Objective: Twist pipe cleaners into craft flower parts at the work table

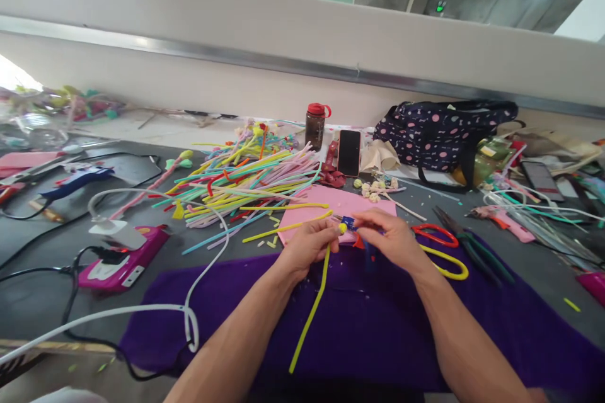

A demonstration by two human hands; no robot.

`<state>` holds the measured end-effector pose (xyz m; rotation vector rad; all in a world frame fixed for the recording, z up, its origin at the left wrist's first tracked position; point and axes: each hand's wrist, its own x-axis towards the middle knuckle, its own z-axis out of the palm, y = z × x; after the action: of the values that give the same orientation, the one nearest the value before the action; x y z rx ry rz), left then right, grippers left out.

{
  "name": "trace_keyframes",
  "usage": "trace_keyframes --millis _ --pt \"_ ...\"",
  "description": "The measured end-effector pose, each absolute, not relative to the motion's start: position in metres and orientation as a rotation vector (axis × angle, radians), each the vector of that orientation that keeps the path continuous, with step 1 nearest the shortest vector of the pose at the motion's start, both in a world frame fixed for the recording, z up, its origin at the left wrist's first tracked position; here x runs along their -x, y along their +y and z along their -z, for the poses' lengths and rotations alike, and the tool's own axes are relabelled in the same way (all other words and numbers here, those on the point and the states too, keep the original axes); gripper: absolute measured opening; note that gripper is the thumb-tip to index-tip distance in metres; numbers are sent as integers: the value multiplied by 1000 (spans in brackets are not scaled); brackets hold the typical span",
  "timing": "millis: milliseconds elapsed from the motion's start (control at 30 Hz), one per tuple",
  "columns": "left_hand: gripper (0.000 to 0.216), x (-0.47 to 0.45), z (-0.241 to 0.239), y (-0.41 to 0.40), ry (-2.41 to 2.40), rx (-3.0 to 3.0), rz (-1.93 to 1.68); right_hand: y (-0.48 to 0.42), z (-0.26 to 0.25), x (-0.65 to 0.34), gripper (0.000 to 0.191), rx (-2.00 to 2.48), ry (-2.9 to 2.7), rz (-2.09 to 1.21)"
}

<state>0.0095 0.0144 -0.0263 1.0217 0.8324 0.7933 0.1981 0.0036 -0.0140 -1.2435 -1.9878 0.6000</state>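
Observation:
My left hand (307,247) is closed round the top of a yellow pipe cleaner (309,315) that hangs down over the purple cloth (359,321). My right hand (390,238) pinches a small blue piece (348,223) at the pipe cleaner's curled yellow tip. Both hands meet just above the front edge of a pink sheet (338,204). What the blue piece is, I cannot make out.
A heap of coloured pipe cleaners (246,182) lies to the left behind the hands. Red-handled scissors (437,234), green pliers (472,242), a phone (348,152), a brown bottle (316,126) and a dotted bag (439,132) sit at the right and back. A white cable (198,283) and a pink device (123,261) lie left.

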Motion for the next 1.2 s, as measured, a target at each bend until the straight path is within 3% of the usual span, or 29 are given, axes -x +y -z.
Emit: trace_keyframes --millis 233,533,933,1033,1200 --pt "30 1 33 26 878 -923 -994 68 15 -200 22 1584 -2262 -168" --pt "26 -7 35 21 880 -1014 -859 98 21 -174 25 1615 -2650 -102" --pt "23 -15 38 16 839 -1130 -813 113 27 -166 20 1738 -2504 -70" --pt "21 -18 41 16 844 -1175 -789 99 16 -158 20 1658 -2443 -127" --pt "18 -21 52 15 843 -1321 -755 73 -13 -125 15 1217 -2412 -565"
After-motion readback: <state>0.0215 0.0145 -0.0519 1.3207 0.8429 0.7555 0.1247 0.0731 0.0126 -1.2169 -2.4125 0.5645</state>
